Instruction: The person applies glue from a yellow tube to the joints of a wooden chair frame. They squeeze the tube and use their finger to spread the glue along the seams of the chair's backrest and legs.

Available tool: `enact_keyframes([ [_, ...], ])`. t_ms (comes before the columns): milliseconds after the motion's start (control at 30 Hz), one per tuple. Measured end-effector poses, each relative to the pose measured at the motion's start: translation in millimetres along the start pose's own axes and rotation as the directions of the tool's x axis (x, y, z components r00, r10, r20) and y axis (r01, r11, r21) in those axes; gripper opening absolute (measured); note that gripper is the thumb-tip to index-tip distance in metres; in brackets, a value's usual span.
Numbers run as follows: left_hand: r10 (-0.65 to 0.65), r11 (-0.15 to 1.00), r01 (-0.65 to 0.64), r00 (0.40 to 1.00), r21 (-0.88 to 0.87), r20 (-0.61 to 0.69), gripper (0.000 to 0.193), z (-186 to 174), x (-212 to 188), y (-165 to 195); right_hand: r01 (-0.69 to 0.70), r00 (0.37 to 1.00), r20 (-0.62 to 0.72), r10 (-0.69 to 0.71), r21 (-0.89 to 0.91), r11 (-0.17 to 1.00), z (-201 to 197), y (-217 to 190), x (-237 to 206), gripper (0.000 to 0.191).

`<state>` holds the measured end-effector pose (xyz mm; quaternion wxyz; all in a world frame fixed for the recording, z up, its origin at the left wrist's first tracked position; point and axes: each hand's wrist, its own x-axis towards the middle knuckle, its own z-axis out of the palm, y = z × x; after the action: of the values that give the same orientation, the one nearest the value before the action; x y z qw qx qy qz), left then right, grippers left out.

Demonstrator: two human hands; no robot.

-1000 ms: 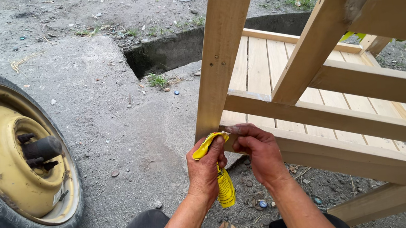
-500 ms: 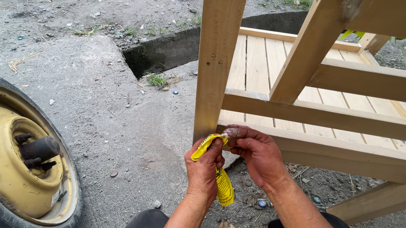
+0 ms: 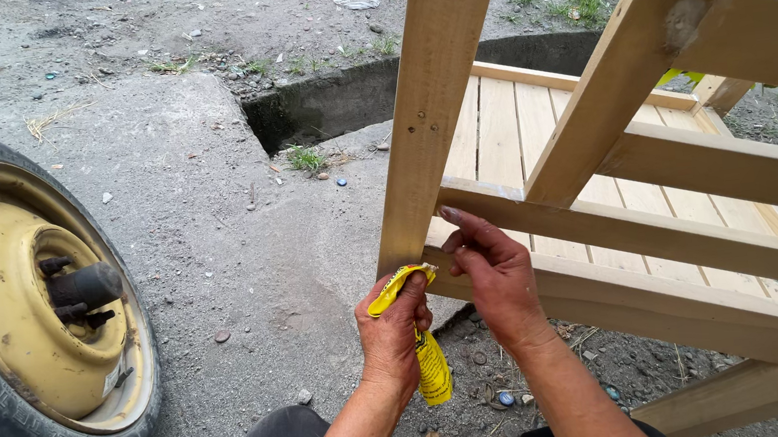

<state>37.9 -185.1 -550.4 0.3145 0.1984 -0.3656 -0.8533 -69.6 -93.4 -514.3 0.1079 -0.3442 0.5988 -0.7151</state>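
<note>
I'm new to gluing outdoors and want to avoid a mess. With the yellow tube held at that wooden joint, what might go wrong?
1. The left hand squeezes the folded yellow tube close to the right hand, so its contents may smear the fingers.
2. Grit from the gravel ground could foul the wooden frame joint.
3. The frame stands beside an open pit; a shove might shift it.

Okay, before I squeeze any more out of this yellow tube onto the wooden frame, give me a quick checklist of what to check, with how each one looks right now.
1. Soft yellow squeeze tube gripped in left hand: ok, fist closed round it.
2. Tube tip at the joint of the upright pale wooden post and lower cross rail: ok, it sits at the post's foot.
3. Right hand bracing the frame: ok, fingers rest on the rail.
4. Tube open and flowing: cannot tell, tip hidden.
5. Footing: not ok, loose stones on the gravel ground.
6. Yellow-rimmed tyre wheel: ok, apart from the frame.
</note>
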Motion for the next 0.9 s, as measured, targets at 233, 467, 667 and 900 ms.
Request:
enact_keyframes([
  [233, 0.007, 1.000, -0.007, 1.000, -0.015, -0.006, 0.016, -7.6, 0.4, 0.8, 0.087, 0.996, 0.023, -0.084, -0.271, 0.959, 14.9, -2.0, -0.4, 0.057],
  [467, 0.024, 1.000, -0.024, 1.000, -0.003, 0.001, 0.016, -8.5, -0.8, -1.0, 0.224, 0.964, 0.131, -0.230, -0.865, 0.449, 19.2, -13.2, -6.8, 0.063],
  [667, 0.039, 0.999, -0.039, 0.999, 0.012, -0.004, 0.017, -7.7, -0.7, 0.8, 0.272, 0.956, 0.072, -0.286, -0.592, 0.759, 7.4, -10.7, -4.2, 0.049],
  [900, 0.037, 0.999, -0.037, 0.999, 0.033, 0.003, 0.018, -7.6, -2.2, 2.6, 0.047, 0.999, 0.028, -0.042, -0.256, 0.965, 7.9, 1.0, 9.7, 0.053],
])
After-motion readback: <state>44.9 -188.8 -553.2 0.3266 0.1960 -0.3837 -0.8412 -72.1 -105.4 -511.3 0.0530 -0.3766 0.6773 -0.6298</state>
